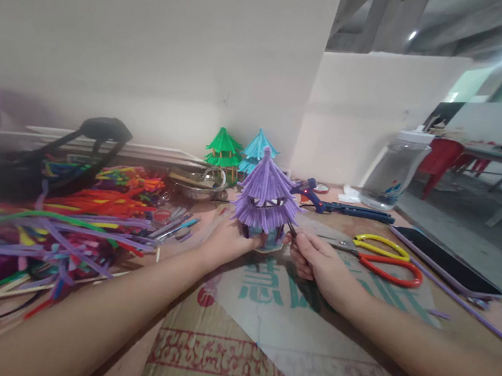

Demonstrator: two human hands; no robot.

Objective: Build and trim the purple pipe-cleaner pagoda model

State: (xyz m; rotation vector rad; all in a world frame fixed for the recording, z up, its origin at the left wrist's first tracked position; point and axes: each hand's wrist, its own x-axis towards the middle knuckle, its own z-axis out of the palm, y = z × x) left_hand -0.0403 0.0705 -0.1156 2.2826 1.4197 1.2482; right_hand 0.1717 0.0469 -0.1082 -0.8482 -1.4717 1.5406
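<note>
A small pavilion model (264,200) made of purple pipe cleaners, with two tiers of fringed roof, stands upright in front of me. My left hand (236,237) is closed round its lower part, and the fingers are partly hidden behind it. From the pinched fingers of my right hand (313,259) a slim dark pointed tool (291,227) reaches to the right edge of the lower roof. Whether its tip touches the fringe I cannot tell. Just right of that hand lie scissors (388,259) with one yellow and one red handle.
Green (223,148) and blue models (258,147) stand behind, beside a metal bowl (198,185). Loose pipe cleaners (117,207) heap up at left, near a blurred black object (8,167). At right are a glue gun (312,195), blue-handled tool (357,212), bottle (393,173) and phone (444,259).
</note>
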